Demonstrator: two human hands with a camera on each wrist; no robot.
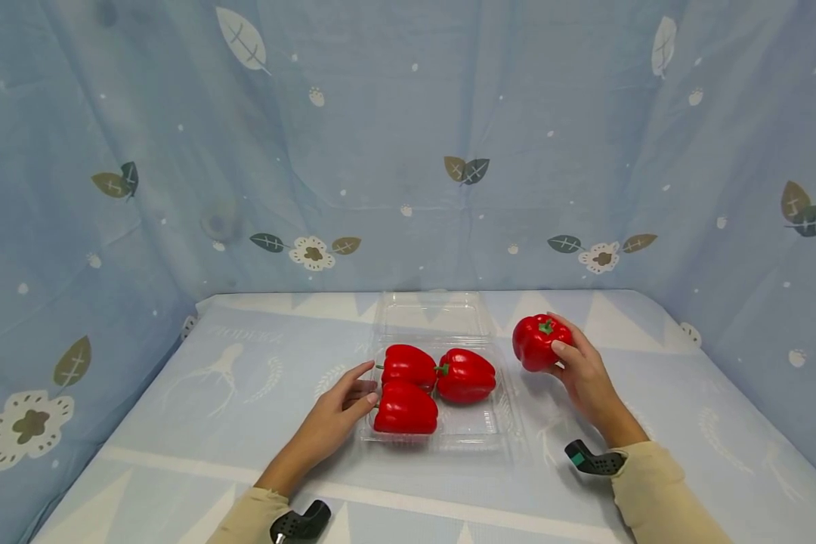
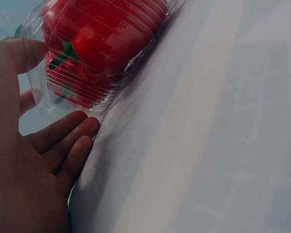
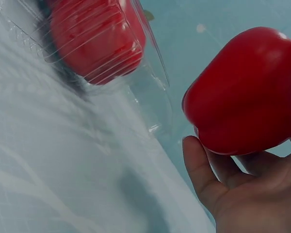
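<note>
A clear plastic clamshell container lies open on the table, with three red bell peppers on their sides in it. At its left edge is my left hand, its thumb and index finger at the rim and the other fingers loosely extended beside the wall. My right hand grips another red bell pepper, held up to the right of the container with its green stem visible. In the right wrist view that pepper is raised above the table, and part of its far side is hidden.
The container's clear lid is folded back behind the tray. A pale patterned cloth covers the table. Blue printed curtain hangs around the back and sides. Each wrist wears a black device.
</note>
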